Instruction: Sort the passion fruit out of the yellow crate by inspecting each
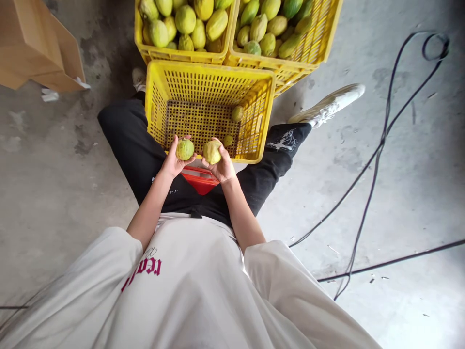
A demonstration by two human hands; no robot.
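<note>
In my left hand rests a round green-yellow fruit, with thumb and fingers curled about it. My right hand grips a paler yellow fruit, thumb along its outer side. The two fruits are held side by side, a little apart, above the near rim of a yellow plastic crate between my legs. Inside that crate, toward its right side, lie a small greenish fruit and a still smaller one. The fruits' exact kind is not clear.
Beyond stand two more yellow crates, a left one and a right one, heaped with green and yellow fruits. A cardboard box is at the far left. Black cables cross the concrete floor at right. Something red shows between my legs.
</note>
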